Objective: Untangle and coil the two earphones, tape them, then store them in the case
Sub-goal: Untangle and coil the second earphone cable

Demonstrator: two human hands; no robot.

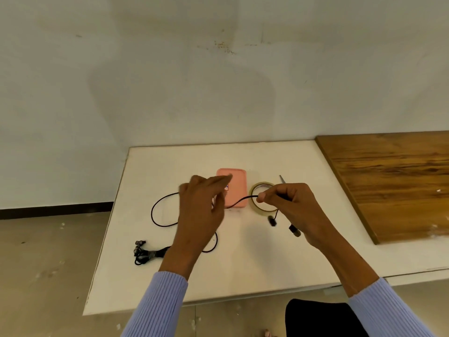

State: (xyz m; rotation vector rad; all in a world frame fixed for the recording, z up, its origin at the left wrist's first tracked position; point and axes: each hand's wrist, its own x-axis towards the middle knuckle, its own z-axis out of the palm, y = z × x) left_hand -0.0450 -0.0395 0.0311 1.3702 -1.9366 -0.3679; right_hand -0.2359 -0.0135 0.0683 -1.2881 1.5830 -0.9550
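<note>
Table (243,271), white, near edge bare. Near left: taped earphone bundle (145,251). Left hand (201,210) over loose black cable (155,210), grip unclear; right hand (289,203) pinches it. Beyond: pink case (237,181), tape roll (257,188), scissors tip (281,178). Far right: wooden board (393,181).

The left hand (201,210) is motion-blurred at its fingertips and hides part of the black earphone cord (158,215) behind it. Beyond the right hand's (291,205) fingers only the tip of the scissors (281,178) shows.
</note>
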